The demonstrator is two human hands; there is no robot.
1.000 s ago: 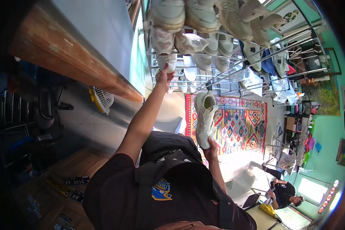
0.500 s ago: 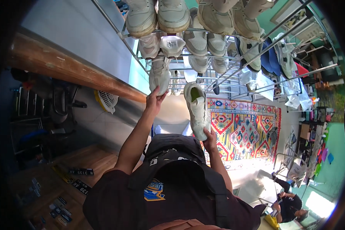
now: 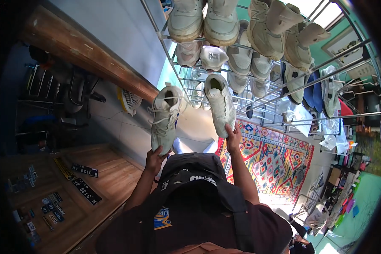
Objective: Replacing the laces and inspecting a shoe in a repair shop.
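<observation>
My left hand (image 3: 155, 160) is closed on the toe of a white sneaker (image 3: 163, 123), whose laces hang loose at its side. The opening of that shoe points away from me. A second white sneaker (image 3: 222, 108) with a greenish lining is gripped at the toe by my right hand (image 3: 233, 137). Both shoes are held up side by side and apart, in front of a metal shoe rack (image 3: 186, 91). Parts of my fingers are hidden beneath the shoes.
Several pale shoes (image 3: 222, 23) fill the rack's tiers, with blue insoles (image 3: 312, 91) to the right. A patterned rug (image 3: 268, 163) lies on the floor at right. A wooden door panel (image 3: 110, 182) with plates and stickers is at lower left. Another person (image 3: 302, 243) shows at lower right.
My left hand has taken its sneaker off the rack and drawn it toward me. The right sneaker has shifted slightly up. My view has turned, so the rack sits further right.
</observation>
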